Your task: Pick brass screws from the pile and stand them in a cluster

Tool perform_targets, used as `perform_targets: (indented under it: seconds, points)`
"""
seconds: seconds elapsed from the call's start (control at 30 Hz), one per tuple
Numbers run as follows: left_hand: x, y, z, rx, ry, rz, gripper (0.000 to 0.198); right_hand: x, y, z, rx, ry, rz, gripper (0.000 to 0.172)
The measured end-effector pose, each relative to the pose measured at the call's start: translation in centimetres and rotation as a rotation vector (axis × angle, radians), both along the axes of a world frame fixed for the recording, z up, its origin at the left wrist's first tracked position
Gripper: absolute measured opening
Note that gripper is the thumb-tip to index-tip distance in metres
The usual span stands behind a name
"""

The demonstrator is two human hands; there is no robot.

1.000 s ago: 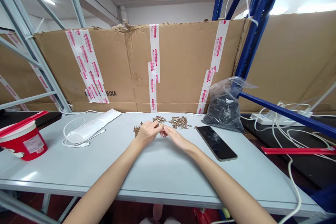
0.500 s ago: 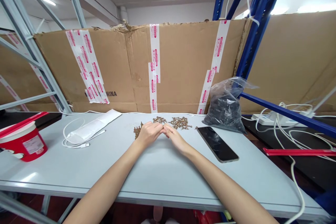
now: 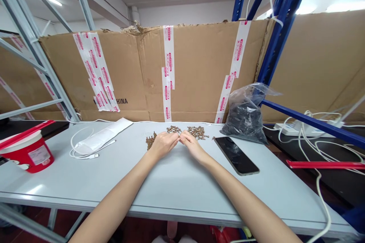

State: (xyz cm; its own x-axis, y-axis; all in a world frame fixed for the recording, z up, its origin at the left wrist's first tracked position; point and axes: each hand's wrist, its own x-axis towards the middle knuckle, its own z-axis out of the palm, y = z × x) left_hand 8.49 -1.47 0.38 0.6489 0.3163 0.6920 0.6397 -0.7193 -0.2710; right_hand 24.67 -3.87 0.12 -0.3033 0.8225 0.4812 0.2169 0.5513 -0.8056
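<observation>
My left hand and my right hand meet fingertip to fingertip above the grey table. Both are closed in a pinch around something too small to make out between them. Just left of my left hand, small brassy metal pieces stand in a group, partly covered by that hand. Behind my hands lie two loose heaps of similar pieces, a smaller heap in the middle and a larger heap behind my right hand.
A black phone and a clear bag of dark items are at the right. On the left are a white packet with a cable and a red cup. Cardboard walls off the back.
My fingertips have shifted slightly, and my right fingers are more curled. The view has moved a little. The heaps look the same.
</observation>
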Motion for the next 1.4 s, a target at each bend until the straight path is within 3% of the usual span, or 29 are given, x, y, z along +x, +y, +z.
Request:
perform_targets:
  seconds: [0.27, 0.57, 0.8, 0.97, 1.13, 1.4]
  points:
    - [0.1, -0.3, 0.3, -0.133, 0.064, 0.005, 0.027, -0.2, 0.1, 0.0, -0.018, 0.025, 0.016, 0.045]
    - [0.6, -0.6, 0.6, -0.116, 0.012, 0.104, 0.038, -0.9, 0.4, -1.0, -0.088, 0.086, 0.023, 0.044]
    - [0.0, 0.0, 0.2, -0.193, 0.069, 0.04, 0.028, -0.4, 0.3, -0.1, -0.079, 0.094, 0.001, 0.047]
    - [-0.1, -0.2, 0.6, -0.164, 0.141, 0.083, 0.03, -0.4, 0.2, -0.1, -0.073, 0.08, 0.004, 0.048]
    - [0.2, -0.4, 0.8, -0.149, 0.085, 0.098, 0.038, -0.5, 0.4, -0.5, -0.063, 0.06, 0.024, 0.047]
    - [0.1, -0.1, 0.4, -0.115, 0.118, 0.072, 0.029, -0.4, 0.5, -0.6, -0.135, 0.117, 0.057, 0.044]
